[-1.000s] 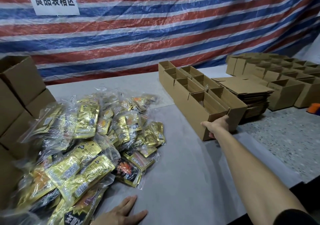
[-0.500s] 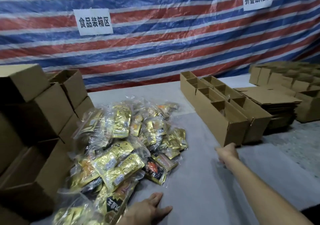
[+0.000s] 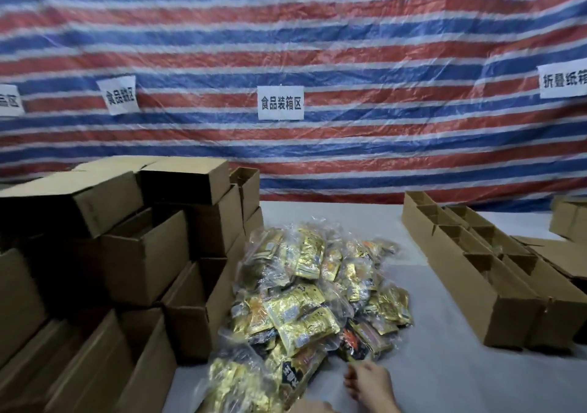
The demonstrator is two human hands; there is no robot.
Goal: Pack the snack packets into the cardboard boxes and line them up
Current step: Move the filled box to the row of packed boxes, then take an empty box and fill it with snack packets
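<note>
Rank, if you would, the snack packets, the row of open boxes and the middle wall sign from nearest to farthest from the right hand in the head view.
From the right hand:
1. snack packets, just ahead-left of it
2. row of open boxes, farther right
3. middle wall sign, on the far tarp

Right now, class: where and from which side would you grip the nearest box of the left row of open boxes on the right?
Grip the nearest box by its near end wall, thumb over the open rim, coming from the near side. It is long and open-topped; a neighbouring box lies close along its right side and other boxes stand behind, so that end is likely freest.
</note>
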